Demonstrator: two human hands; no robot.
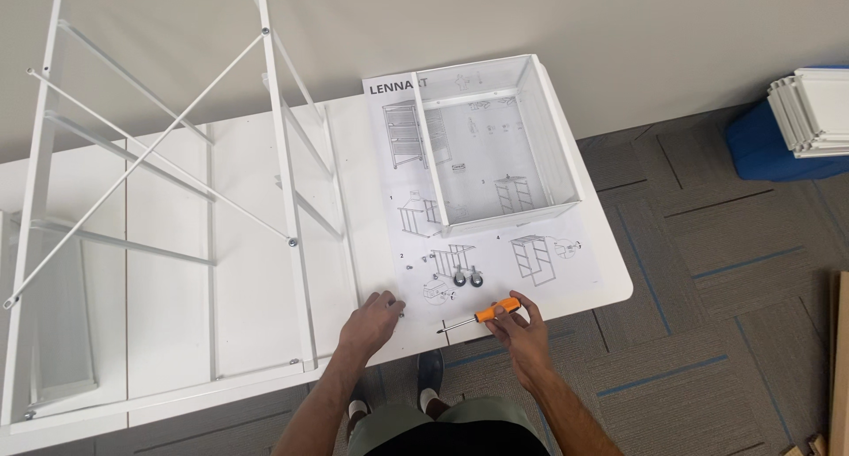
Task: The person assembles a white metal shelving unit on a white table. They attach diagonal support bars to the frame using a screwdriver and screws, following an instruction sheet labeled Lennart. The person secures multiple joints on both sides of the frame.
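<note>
Right hand around orange-handled screwdriver.

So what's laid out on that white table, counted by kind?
Orange-handled screwdriver, in the right hand: 1
Caster wheels: 2
Instruction sheet: 1
White wire basket drawer: 1
White metal frame: 1
Small hardware under the left hand: too small to count
Total countable: 6
</note>
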